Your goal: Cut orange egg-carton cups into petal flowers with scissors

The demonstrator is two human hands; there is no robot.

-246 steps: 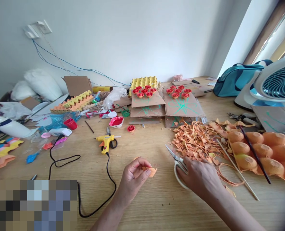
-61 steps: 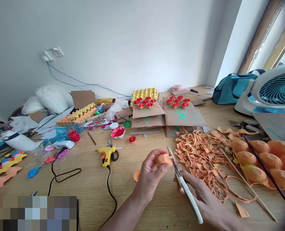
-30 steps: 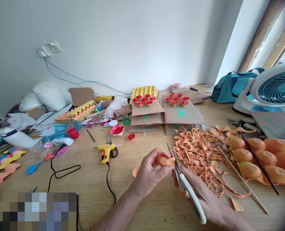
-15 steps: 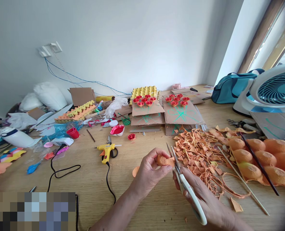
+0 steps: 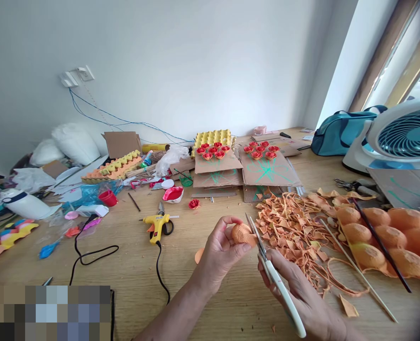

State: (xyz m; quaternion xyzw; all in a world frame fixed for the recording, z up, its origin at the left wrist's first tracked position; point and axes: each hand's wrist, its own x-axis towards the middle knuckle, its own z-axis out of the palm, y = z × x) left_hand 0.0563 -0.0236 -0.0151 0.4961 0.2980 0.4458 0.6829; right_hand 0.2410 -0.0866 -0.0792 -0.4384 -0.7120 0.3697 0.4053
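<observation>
My left hand [image 5: 221, 253] pinches a small orange egg-carton cup [image 5: 243, 233] above the wooden table [image 5: 131, 265]. My right hand [image 5: 304, 298] grips white-handled scissors [image 5: 272, 272]; their blades point up and away, with the tips right beside the cup's right edge. A small orange offcut [image 5: 199, 255] lies on the table just left of my left hand. To the right spreads a heap of orange carton scraps [image 5: 291, 225].
An orange egg tray [image 5: 390, 237] with thin sticks across it lies at right, a fan [image 5: 405, 137] and teal bag [image 5: 337, 135] behind it. A yellow glue gun [image 5: 157, 223] with black cord sits at centre left. Cardboard sheets with red paper roses [image 5: 261, 150] lie further back.
Over eight seconds my left hand lifted the orange piece off the table and my right raised the scissors to it. In the last second the cup turned slightly in my fingers, dome now showing.
</observation>
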